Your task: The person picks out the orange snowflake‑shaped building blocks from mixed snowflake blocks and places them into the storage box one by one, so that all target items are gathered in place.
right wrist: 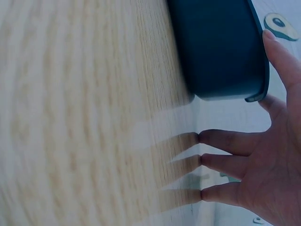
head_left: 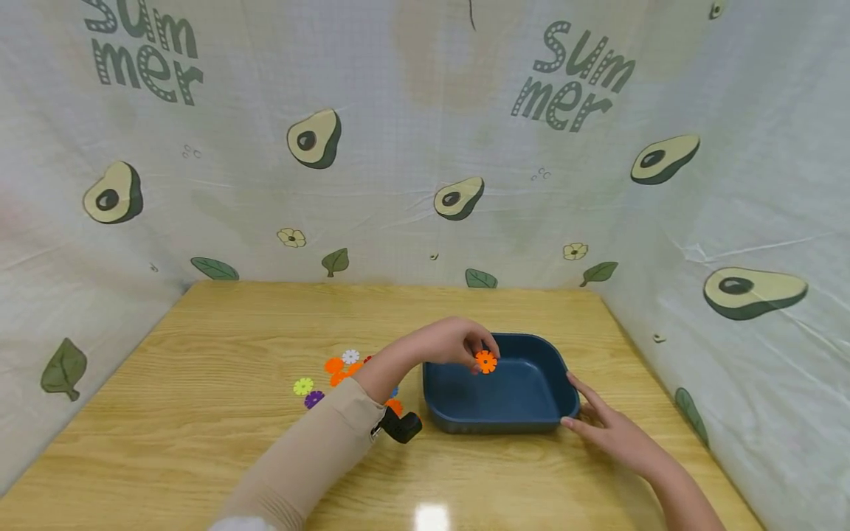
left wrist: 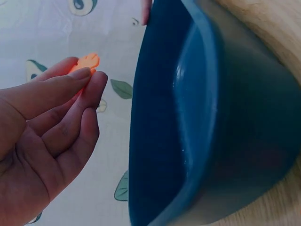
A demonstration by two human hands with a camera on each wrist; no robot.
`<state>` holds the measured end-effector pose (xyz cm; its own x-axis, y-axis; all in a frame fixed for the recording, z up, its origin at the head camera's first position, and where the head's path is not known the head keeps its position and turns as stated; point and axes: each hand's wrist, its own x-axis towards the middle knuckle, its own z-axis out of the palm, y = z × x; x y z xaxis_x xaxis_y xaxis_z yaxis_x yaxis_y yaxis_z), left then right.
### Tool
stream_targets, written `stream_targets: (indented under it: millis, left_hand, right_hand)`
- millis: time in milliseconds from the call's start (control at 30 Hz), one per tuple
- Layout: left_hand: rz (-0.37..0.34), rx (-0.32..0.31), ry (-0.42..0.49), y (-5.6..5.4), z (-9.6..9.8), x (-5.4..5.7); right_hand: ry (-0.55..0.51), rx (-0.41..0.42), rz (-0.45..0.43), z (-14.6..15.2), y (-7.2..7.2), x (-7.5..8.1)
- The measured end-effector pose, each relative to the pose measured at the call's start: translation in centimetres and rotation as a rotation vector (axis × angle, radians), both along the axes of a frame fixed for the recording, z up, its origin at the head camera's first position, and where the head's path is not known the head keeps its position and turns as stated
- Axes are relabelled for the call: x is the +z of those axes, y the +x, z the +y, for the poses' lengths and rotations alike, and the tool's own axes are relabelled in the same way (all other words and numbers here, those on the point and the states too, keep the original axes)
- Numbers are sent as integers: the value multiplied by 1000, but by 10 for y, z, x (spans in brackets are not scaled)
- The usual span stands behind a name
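Observation:
My left hand (head_left: 458, 343) pinches an orange notched plastic disc (head_left: 485, 361) between thumb and fingertips, above the left part of a dark blue rectangular tub (head_left: 501, 426). In the left wrist view the disc (left wrist: 88, 61) sticks out past the thumb, beside the tub's wall (left wrist: 244, 117). At the tub's right end, my right hand (head_left: 614, 435) touches the rim near the front corner with spread thumb and index finger. The right wrist view shows the other fingers (right wrist: 228, 141) straight, their tips down at the tabletop.
Several flat notched discs in orange, white, purple (head_left: 314, 399) and yellow-green (head_left: 303, 386) lie on the wooden table (head_left: 199, 413) left of the tub, partly hidden by the left forearm. A black wrist device (head_left: 401, 425) sits under that forearm. Printed cloth (head_left: 385, 221) hangs behind and on both sides.

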<state>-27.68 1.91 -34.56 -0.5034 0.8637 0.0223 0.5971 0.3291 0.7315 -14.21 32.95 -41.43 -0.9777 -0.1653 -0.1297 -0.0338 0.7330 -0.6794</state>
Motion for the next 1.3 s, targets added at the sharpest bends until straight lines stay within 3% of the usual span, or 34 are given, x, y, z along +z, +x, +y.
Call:
stream_targets:
  millis: [400, 767, 967, 1300]
  left_hand:
    - [-49, -76, -59, -21, 28, 0]
    - [51, -105, -129, -37, 50, 0]
    - [129, -78, -127, -48, 64, -6]
    - [299, -117, -174, -54, 87, -22]
  right_hand:
    - [5, -11, -26, 0, 0, 0]
    - [-32, -9, -38, -5, -1, 1]
    - [-13, -21, -41, -6, -2, 2]
    - [3, -35, -50, -5, -1, 4]
